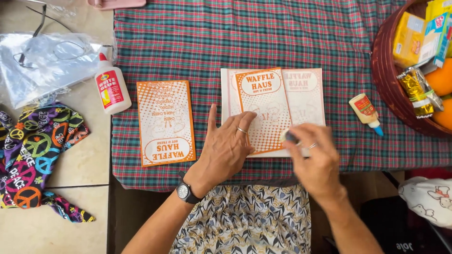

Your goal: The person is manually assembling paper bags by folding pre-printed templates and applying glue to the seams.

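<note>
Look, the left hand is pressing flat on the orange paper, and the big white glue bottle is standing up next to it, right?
Not quite. The left hand does press flat on the orange paper, but the head view shows the big white glue bottle lying on its side at the edge of the checked cloth, not standing.

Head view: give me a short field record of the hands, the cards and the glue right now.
left hand: flat on the orange card, holding it down
right hand: blurred, small glue stick pressed at that card's lower right edge
second card: apart, to the left on the plaid cloth
white glue bottle: lying at the cloth's left edge
small glue bottle: right, beside the basket
</note>
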